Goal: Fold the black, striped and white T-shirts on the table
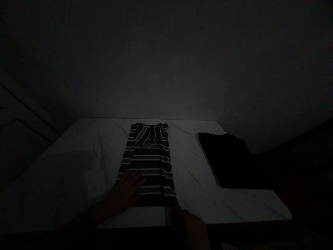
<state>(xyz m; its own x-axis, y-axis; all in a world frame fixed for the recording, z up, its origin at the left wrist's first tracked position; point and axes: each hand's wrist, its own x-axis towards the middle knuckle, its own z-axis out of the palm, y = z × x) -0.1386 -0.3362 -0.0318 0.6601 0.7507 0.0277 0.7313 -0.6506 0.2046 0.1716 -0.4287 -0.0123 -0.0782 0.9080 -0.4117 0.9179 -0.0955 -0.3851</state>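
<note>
1. Right hand [194, 231] shadowed at the near corner of a striped sleeveless top [151, 163], its grip impossible to tell;
2. left hand [127, 191] spread flat, pressing the hem onto the marble table [78, 146], holding it steady;
3. folded black cloth [223, 159] lies well right.

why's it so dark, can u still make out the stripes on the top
In the head view the frame is badly underexposed but not obviously blurred; the striped top still reads clearly, while the black cloth and the right hand sink into shadow.
</note>
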